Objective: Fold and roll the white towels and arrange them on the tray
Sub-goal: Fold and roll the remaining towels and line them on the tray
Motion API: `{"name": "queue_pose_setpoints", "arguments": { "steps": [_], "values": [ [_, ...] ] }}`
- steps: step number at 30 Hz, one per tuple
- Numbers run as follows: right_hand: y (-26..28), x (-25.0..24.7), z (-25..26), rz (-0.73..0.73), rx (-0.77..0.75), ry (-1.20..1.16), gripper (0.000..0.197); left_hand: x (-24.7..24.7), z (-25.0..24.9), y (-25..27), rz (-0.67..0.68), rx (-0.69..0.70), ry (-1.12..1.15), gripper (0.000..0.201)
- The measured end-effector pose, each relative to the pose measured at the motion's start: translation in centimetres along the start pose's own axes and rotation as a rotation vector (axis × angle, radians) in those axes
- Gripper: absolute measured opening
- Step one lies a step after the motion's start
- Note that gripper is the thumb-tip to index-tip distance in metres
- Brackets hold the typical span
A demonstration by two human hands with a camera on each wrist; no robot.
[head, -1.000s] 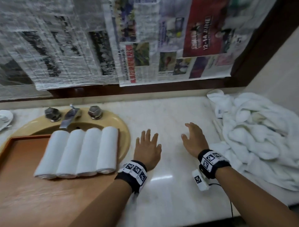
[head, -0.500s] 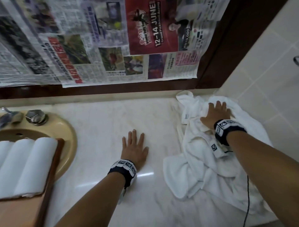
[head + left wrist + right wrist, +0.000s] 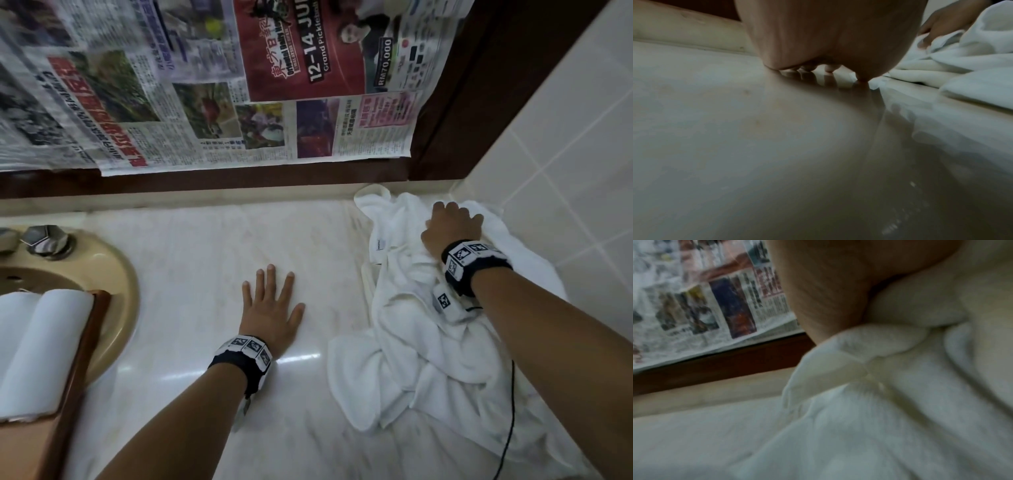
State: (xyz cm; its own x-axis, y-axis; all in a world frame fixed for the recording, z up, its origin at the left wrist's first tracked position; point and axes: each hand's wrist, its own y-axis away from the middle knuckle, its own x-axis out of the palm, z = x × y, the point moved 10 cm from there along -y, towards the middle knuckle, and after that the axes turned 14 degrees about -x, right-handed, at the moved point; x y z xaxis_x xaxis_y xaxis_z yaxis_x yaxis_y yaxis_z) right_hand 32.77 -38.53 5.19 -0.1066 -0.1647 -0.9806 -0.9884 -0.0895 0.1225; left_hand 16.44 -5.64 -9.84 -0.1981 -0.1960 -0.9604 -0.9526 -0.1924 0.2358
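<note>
- right hand [image 3: 452,228] is bunched into the pile of loose white towels [image 3: 421,342] at the table's [image 3: 212,246] far right corner, fingers curled into the cloth
- left hand [image 3: 270,308] lies flat and spread on the bare marble, holding nothing
- risk imo: towels look tangled, so pulling one could drag the whole heap, maybe off the front edge
- count: two rolled towels [image 3: 37,349] visible on the wooden tray [image 3: 87,346] at the left edge; can't count the pile
</note>
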Motion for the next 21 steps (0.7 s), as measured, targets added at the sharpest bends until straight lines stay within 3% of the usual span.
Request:
{"name": "queue_pose_setpoints", "arguments": {
  "steps": [5,9,11,14,16,18,19,21],
  "values": [
    [1.7,-7.2,1.0,-0.315,-0.037,-0.067,0.033,-0.1,-0.2,0.1,0.003,-0.007,-0.019,0.072],
    [3.6,-12.3,2.7,-0.512,-0.079,-0.394,0.016,-0.3,-0.2,0.2,-0.002,-0.001,-0.004,0.074],
    [4.2,-13.0,4.4,-0.532,-0.148,-0.519,0.014,-0.3,-0.2,0.2,0.007,-0.002,-0.011,0.073],
    [3.7,-9.8,7.0,-0.339,-0.225,-0.491,0.034,-0.3,-0.1,0.3,0.017,0.003,-0.024,0.072],
    [3.1,-4.6,7.4,-0.017,-0.207,-0.277,0.061,-0.3,0.0,0.3,0.021,0.007,-0.034,0.073],
    [3.2,-0.2,6.7,0.233,-0.177,-0.084,0.063,-0.2,0.1,0.2,0.025,0.006,-0.044,0.073],
    [3.1,0.6,6.5,0.253,-0.179,-0.070,0.054,-0.1,0.2,0.2,0.026,0.007,-0.044,0.073],
    [2.7,-0.6,6.5,0.160,-0.195,-0.144,0.042,-0.1,0.2,0.1,0.027,0.009,-0.034,0.073]
  ]
}}
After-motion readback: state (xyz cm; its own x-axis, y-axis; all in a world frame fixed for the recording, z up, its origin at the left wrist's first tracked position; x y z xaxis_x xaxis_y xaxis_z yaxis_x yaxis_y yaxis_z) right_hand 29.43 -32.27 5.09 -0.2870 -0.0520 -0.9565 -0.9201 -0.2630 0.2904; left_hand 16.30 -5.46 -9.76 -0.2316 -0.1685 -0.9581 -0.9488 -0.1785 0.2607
